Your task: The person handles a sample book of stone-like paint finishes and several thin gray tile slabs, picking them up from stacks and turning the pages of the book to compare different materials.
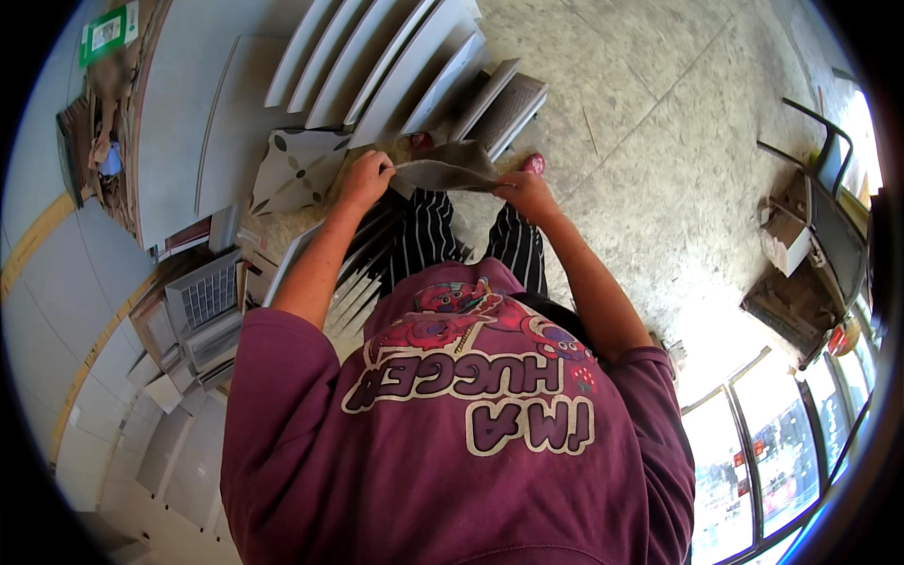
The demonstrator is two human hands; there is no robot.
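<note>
A grey-brown cloth (450, 174) is stretched between my two hands in front of my legs. My left hand (365, 179) pinches its left end, and my right hand (529, 193) grips the right end. Between them the cloth sags and folds, its upper edge standing up toward the right. It looks like a rag, though its exact kind is hard to make out. Just beyond my left hand, a pale tile with a dark petal pattern (299, 171) leans against other panels. My red shoes show partly past the cloth.
Large grey-white tiles (372, 66) stand tilted in a row at the far left, with smaller textured tiles (508, 108) at its right end. Stained concrete floor (650, 141) spreads to the right. A dark chair (833, 155) and a cardboard box (789, 231) stand at the right edge.
</note>
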